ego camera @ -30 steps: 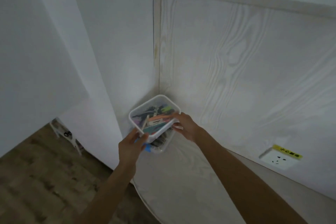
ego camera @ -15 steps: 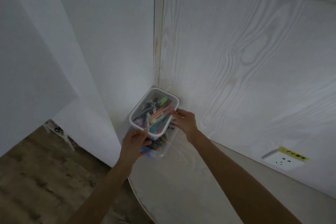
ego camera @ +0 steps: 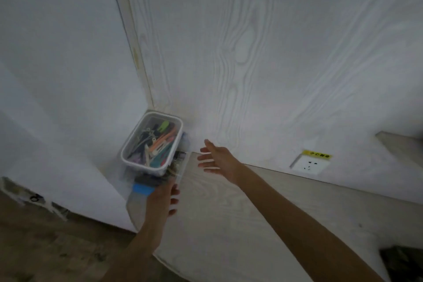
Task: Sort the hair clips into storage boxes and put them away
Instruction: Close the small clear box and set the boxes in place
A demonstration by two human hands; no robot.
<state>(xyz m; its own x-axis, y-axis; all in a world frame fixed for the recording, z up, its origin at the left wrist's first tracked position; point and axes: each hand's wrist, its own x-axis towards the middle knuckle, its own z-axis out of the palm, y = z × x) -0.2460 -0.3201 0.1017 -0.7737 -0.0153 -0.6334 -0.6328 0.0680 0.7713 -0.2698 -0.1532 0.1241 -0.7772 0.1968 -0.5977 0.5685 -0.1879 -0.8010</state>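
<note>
Two storage boxes stand stacked in the corner where the plain wall meets the wood-grain panel (ego camera: 274, 57). The upper box (ego camera: 139, 163) is a clear tub with a white rim, and it rests on a lower clear box (ego camera: 180, 167) that sits on the pale tabletop (ego camera: 229, 224). Hair clips (ego camera: 158, 144) in orange, green, teal and dark colours fill the upper box. The lower box also appears to hold clips, though its contents are blurred. A blue label (ego camera: 140, 188) shows at its near end.

The right hand (ego camera: 217, 158) is clear of the stack, just beside it, with the fingers straight and spread and nothing held. The left hand (ego camera: 163, 197) lies at the near end of the lower box. Its fingers look loosely extended, but blur prevents confirming whether they touch or hold the box.

Judged from this layout, sorting is complete and the boxes are at their storage position. The task appears to be in its final stage. The only step left is to withdraw both hands. No loose clips show on the tabletop. A wall socket (ego camera: 309, 163) sits well apart to the right.
</note>
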